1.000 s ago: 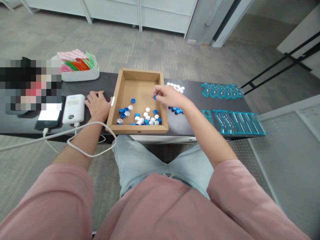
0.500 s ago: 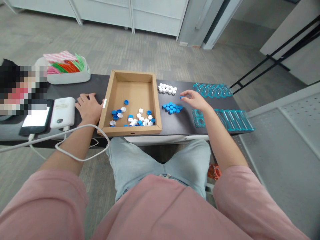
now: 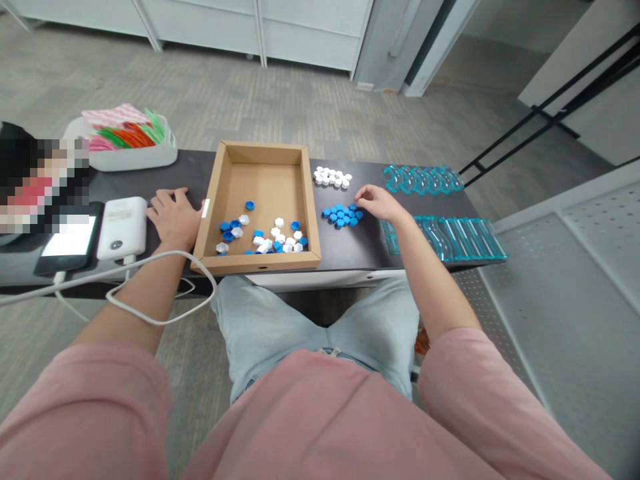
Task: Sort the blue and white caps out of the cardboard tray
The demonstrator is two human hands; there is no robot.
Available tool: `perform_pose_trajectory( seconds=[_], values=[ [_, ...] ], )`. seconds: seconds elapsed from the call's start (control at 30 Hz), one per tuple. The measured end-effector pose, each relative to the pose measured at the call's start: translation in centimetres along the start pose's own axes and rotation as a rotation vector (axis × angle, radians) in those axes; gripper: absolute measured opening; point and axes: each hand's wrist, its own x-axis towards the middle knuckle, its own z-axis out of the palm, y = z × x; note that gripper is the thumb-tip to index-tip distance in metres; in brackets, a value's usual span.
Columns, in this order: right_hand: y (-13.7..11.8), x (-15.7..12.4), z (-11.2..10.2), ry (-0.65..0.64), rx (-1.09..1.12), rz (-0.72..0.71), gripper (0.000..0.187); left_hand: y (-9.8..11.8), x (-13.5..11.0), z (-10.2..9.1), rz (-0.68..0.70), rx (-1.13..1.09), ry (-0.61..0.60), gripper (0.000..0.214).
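Note:
My right hand is at the right end of the cluster of blue hexagonal pieces, its fingers pinched on a blue hexagonal piece at the cluster's edge. The fingertips partly cover that piece. Just behind lies a group of white hexagonal pieces set side by side. My left hand lies with fingers spread on the dark table, against the left wall of a cardboard tray. Inside the tray, loose white pieces and blue pieces are scattered, mostly toward the near wall.
Teal transparent plastic parts lie at the back right, with more teal parts in front, partly behind my right forearm. On the left are a white power bank, a phone, a looping cable and a white basket.
My right hand has moved slightly left with the blue hexagonal piece, from beside the blue cluster to its edge. My left hand stays by the tray.

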Motion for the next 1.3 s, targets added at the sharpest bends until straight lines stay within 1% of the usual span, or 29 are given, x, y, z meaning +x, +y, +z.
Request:
perform_pose_trajectory(
  seconds=[0.07,0.13,0.17,0.23,0.3,0.37,0.43,0.5,0.57,0.63,0.67,0.73,0.83,0.93,1.0,1.03,1.1,1.17,1.23,1.3],
  values=[
    [-1.0,-0.2,0.2,0.079,-0.025,-0.086,0.013,0.1,-0.1,-0.2,0.000,0.002,-0.005,0.068],
    [-2.9,-0.8,1.1,0.098,-0.050,-0.212,0.009,0.1,-0.2,-0.3,-0.001,0.001,-0.009,0.068],
    [-4.2,-1.2,1.7,0.067,-0.075,-0.286,0.010,0.1,-0.2,-0.3,0.001,-0.002,-0.013,0.068],
    [-7.3,-2.1,3.5,-0.060,-0.186,-0.446,0.015,0.1,-0.2,-0.3,0.002,-0.009,-0.016,0.068],
    [-10.4,-2.9,5.6,-0.208,-0.384,-0.584,0.018,0.1,-0.2,-0.3,0.003,-0.011,-0.011,0.068],
    [-13.1,-3.4,7.8,-0.299,-0.613,-0.657,0.018,0.1,-0.2,-0.3,0.001,-0.004,-0.004,0.067],
    [-14.8,-3.5,10.0,-0.331,-0.813,-0.662,0.018,0.2,-0.2,-0.4,-0.002,0.003,-0.010,0.067],
    [-15.7,-3.4,11.7,-0.352,-0.949,-0.615,0.017,0.2,-0.2,-0.4,-0.006,0.005,-0.015,0.068],
    [-16.1,-3.3,12.7,-0.379,-1.010,-0.557,0.019,0.2,-0.2,-0.4,-0.002,0.003,-0.011,0.067],
    [-16.2,-3.1,12.9,-0.405,-0.984,-0.537,0.024,0.2,-0.1,-0.3,0.003,0.003,-0.007,0.068],
    [-16.1,-3.0,12.6,-0.413,-0.934,-0.544,0.027,0.1,-0.1,-0.3,0.004,0.003,-0.008,0.068],
    [-15.7,-2.8,11.4,-0.423,-0.771,-0.570,0.032,0.1,-0.1,-0.2,0.004,0.005,-0.012,0.071],
    [-13.9,-2.9,8.2,-0.395,-0.476,-0.580,0.039,0.2,-0.1,-0.2,-0.003,0.011,-0.012,0.072],
    [-10.3,-4.3,4.3,-0.266,-0.239,-0.495,0.038,0.2,-0.1,-0.2,-0.004,0.006,-0.006,0.070],
    [-7.3,-6.0,2.4,-0.126,-0.126,-0.388,0.034,0.0,0.0,-0.1,0.003,-0.004,-0.002,0.068],
    [-5.8,-7.1,1.8,-0.052,-0.086,-0.329,0.032,0.0,0.1,0.0,0.006,-0.008,0.001,0.068],
    [-3.1,-9.2,1.5,0.072,-0.017,-0.213,0.031,-0.2,0.3,0.2,0.005,-0.009,0.004,0.068],
    [-1.1,-11.0,2.2,0.152,0.035,-0.119,0.028,-0.3,0.4,0.3,-0.003,-0.004,0.002,0.069],
    [0.1,-12.3,3.5,0.217,0.053,-0.073,0.026,-0.2,0.3,0.3,-0.012,-0.001,-0.004,0.069],
    [0.7,-13.1,4.8,0.284,0.035,-0.066,0.026,-0.1,0.2,0.1,-0.015,-0.001,-0.010,0.070]
  ],
)
